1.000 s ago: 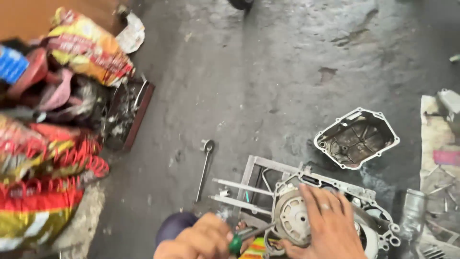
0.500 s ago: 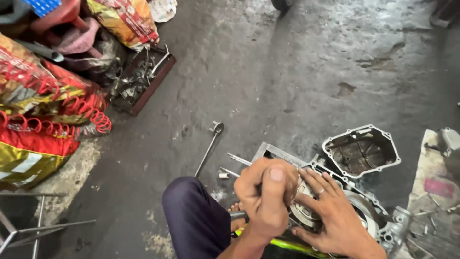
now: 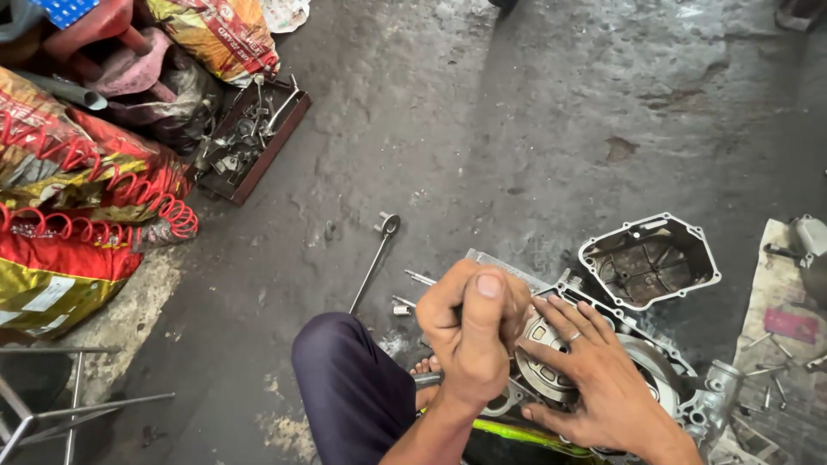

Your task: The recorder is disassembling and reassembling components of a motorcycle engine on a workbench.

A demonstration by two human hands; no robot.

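At the lower centre of the frame the left hand (image 3: 472, 340) is fisted around a tool handle over the engine case (image 3: 603, 379) on the floor, the right hand (image 3: 594, 379) lies spread flat on its round part, the removed cover (image 3: 648, 261) lying just beyond.

A stained grey concrete floor (image 3: 534, 129) carried all parts. Directly on it were laid a long socket wrench (image 3: 374, 258), a detached engine cover (image 3: 648, 261) with its hollow side up, an engine case (image 3: 655, 379), a tray of tools (image 3: 250, 138) and printed sacks (image 3: 69, 215).
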